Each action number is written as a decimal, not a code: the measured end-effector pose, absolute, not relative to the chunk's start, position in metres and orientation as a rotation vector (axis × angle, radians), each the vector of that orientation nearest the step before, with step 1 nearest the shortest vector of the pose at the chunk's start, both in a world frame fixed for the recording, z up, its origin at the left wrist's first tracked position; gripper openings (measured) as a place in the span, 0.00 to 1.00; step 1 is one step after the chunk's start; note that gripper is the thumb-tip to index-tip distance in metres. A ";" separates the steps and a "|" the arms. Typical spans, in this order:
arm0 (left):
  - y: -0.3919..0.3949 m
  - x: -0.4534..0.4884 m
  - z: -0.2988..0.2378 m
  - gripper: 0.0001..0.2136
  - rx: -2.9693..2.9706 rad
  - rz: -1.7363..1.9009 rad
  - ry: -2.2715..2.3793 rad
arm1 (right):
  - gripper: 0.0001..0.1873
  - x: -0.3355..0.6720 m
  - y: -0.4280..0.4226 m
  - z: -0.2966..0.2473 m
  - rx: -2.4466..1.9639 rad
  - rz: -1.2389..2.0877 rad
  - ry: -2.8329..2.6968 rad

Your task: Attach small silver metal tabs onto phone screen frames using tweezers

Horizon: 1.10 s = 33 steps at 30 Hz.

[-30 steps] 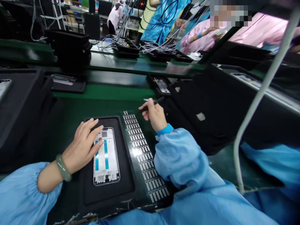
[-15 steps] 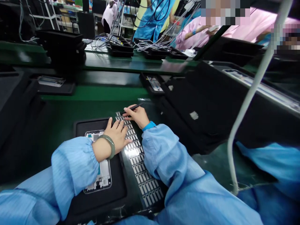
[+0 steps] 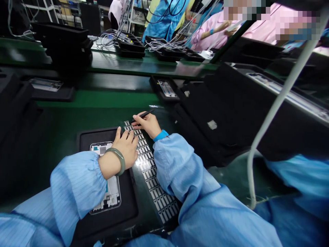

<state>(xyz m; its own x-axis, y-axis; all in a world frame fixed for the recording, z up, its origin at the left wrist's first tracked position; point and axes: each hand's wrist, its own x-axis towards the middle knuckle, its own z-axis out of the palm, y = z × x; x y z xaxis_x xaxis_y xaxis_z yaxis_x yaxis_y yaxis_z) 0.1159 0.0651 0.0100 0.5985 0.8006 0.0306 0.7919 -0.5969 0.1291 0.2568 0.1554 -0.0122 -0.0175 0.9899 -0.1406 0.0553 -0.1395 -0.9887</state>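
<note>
My left hand (image 3: 126, 147) lies flat with its fingers stretched out on a dark sheet of small silvery stickers (image 3: 151, 175), near the sheet's far end. A green bangle circles that wrist. My right hand (image 3: 147, 123) is closed on thin black tweezers (image 3: 144, 114), whose tip points left at the top rows of the sheet. A white phone frame (image 3: 109, 192) lies in a black tray (image 3: 128, 209) under my left forearm, partly hidden by the blue sleeve.
Another phone frame in a black tray (image 3: 167, 90) sits beyond on the green belt (image 3: 102, 99). Stacked black trays (image 3: 64, 44) stand far left, a large black cover (image 3: 231, 113) lies right, and a white cable (image 3: 272, 113) hangs close. Other people work at the back.
My left hand left the phone frame and came to rest on the sticker sheet. My right hand swung the tweezers left, down to the sheet's top rows.
</note>
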 end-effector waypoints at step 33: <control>0.065 0.113 0.006 0.22 2.619 0.261 1.325 | 0.02 0.255 0.162 -0.005 -1.271 1.506 -1.007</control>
